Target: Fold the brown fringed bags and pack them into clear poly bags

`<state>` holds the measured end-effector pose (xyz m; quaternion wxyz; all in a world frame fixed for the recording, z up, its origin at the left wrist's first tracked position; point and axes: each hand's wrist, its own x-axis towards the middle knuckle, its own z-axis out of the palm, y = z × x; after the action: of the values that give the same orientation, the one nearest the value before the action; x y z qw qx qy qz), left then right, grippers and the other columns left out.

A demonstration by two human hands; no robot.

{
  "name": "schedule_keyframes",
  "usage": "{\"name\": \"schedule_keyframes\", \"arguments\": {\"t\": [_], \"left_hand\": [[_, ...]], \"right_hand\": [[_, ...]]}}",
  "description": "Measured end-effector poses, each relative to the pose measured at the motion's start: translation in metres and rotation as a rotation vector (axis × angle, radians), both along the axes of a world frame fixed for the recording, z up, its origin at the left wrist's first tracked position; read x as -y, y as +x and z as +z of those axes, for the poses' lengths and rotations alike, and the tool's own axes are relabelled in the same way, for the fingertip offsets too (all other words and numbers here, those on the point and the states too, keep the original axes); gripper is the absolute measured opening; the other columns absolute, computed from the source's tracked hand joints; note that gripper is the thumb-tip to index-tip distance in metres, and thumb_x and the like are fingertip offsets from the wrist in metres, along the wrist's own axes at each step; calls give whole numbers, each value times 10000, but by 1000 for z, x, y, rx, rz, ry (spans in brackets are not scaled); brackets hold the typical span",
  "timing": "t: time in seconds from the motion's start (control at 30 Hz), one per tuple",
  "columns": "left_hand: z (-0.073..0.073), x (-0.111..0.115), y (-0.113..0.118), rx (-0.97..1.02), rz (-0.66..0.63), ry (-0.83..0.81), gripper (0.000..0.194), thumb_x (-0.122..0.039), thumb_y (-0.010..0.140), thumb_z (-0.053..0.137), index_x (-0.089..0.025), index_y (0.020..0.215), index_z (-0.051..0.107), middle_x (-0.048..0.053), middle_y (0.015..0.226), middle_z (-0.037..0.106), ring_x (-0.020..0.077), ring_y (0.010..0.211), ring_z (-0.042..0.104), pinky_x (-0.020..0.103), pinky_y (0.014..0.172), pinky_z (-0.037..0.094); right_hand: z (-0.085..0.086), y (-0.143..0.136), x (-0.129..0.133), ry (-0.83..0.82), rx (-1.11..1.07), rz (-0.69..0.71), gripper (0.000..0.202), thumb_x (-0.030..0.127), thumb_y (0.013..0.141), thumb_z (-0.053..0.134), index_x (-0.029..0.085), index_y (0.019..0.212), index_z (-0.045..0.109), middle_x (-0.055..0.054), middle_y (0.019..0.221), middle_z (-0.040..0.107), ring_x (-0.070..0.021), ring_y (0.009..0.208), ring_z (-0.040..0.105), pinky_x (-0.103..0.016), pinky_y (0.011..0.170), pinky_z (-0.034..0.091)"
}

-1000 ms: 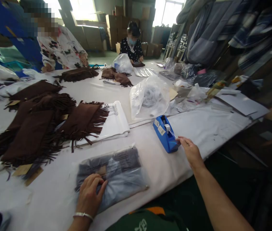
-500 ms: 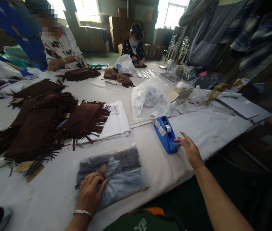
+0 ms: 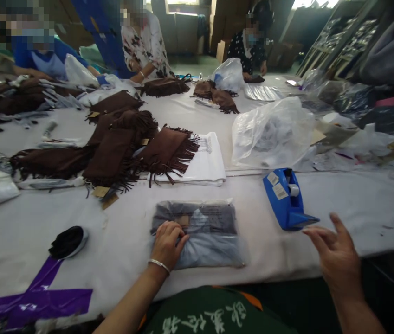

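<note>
Along the near edge of the white bench (image 3: 120, 246), the left hand (image 3: 167, 241) rests, thumb apart, on a bagged grey cloth (image 3: 214, 232), the right hand (image 3: 341, 253) pinches tape (image 3: 308, 219) at the blue dispenser (image 3: 280, 202), and brown fringed pieces (image 3: 169, 150) lie toward the far edge.

It looked like a packing workshop: workers (image 3: 146, 44) lined a long cloth-covered table (image 3: 120, 250) from ten to one o'clock, fringed brown cloths (image 3: 110, 155) lay heaped toward nine, a tape dispenser (image 3: 279, 202) stood near three, and cardboard boxes (image 3: 228, 23) rose at twelve.
</note>
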<state>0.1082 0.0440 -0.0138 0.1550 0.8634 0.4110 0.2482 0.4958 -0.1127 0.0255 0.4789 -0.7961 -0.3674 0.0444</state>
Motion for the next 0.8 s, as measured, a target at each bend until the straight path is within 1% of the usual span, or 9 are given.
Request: {"name": "schedule_keyframes", "arguments": {"t": [0.07,0.17,0.23,0.3,0.4,0.47,0.57,0.7,0.8], "left_hand": [[2,0,0,5,5,-8,112,-244,867,558,-195,767,568,42,872,595,223,955,533,446,976,364],[4,0,0,-1,17,1,111,-241,867,557,-195,768,575,40,863,595,218,943,536,449,981,364],[5,1,0,-10,20,9,104,-240,868,555,-196,776,578,34,857,594,211,936,539,458,1004,344],[6,3,-1,-17,31,9,94,-232,867,555,-196,783,577,30,862,592,203,940,539,465,1030,316],[7,5,-1,-23,36,4,89,-215,858,564,-194,771,565,26,869,587,198,956,533,463,1051,291],[7,5,-1,-28,23,3,88,-211,852,570,-193,767,560,27,873,582,200,972,526,463,1053,288],[8,5,0,-20,19,-1,86,-208,848,572,-191,766,553,30,874,573,205,975,517,468,1048,294],[8,5,0,-13,21,-19,84,-209,846,575,-188,771,544,30,874,566,204,965,512,467,1045,296],[8,5,0,-22,18,-22,80,-219,848,573,-191,777,549,31,880,567,205,971,512,469,1049,294]], "right_hand": [[22,-40,-26,-78,-21,398,485,387,788,630,285,1249,520,-37,1098,603,-232,1000,582,-453,1033,348],[43,-105,-74,-283,-9,1038,663,268,850,561,298,1430,240,-7,879,627,-207,947,568,-432,994,376],[43,-137,-102,-386,192,1222,726,195,806,603,298,1430,248,-21,872,615,-215,913,547,-417,940,400],[36,-155,-121,-476,414,1225,784,151,745,657,282,1421,284,-51,889,614,-234,885,534,-410,880,416],[24,-159,-137,-558,600,1110,834,161,708,707,257,1423,288,-74,847,623,-262,852,531,-414,827,415],[22,-151,-142,-565,598,1062,836,208,704,728,255,1420,298,-58,788,620,-263,827,535,-415,813,410],[32,-134,-144,-517,365,1072,705,315,762,683,251,1386,361,-12,736,610,-214,759,543,-379,799,417],[52,-125,-135,-489,61,1081,225,402,864,534,230,950,653,-14,797,632,-164,759,564,-298,742,434],[55,-135,-132,-651,265,1184,190,398,801,623,222,740,655,-18,749,641,-173,756,576,-286,708,422]]}}
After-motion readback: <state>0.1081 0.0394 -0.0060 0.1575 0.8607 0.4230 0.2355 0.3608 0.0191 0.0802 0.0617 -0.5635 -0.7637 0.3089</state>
